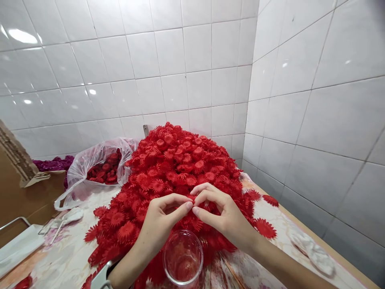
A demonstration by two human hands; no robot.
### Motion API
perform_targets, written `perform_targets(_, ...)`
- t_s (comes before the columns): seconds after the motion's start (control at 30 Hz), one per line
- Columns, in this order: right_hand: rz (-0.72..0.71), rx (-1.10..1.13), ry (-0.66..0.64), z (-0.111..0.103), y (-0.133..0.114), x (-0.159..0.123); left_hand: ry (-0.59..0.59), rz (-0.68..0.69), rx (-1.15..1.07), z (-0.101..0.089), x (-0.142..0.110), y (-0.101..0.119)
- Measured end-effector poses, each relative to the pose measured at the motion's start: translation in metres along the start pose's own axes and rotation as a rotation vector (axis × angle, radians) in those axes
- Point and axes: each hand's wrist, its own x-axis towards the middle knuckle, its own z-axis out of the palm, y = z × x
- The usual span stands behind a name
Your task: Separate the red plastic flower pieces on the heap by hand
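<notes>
My left hand point(165, 214) and my right hand point(219, 206) meet in front of a big heap of red fringed paper-like flowers point(180, 160). Fingertips of both are closed on a small red flower piece point(191, 198), mostly hidden between them. Just below the hands stands a clear plastic cup point(183, 257) with reddish residue inside. Thin sticks point(233, 273) lie to the right of the cup. A few loose red flowers point(265, 228) rest beside my right forearm.
A clear plastic bag point(80, 168) with darker red flowers point(106, 168) sits at left, near purple flowers point(55, 163) and a cardboard box point(30, 200). A crumpled white cloth point(313, 253) lies at right. Tiled walls point(198, 48) close off the back and right.
</notes>
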Motion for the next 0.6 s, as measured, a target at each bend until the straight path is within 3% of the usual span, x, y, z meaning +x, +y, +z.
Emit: perform_targets(0.6,0.130,0.136,0.031,0.0003,0.0051,0.0028,0.070,0.030,0.081,0.0016,0.0016,-0.0007)
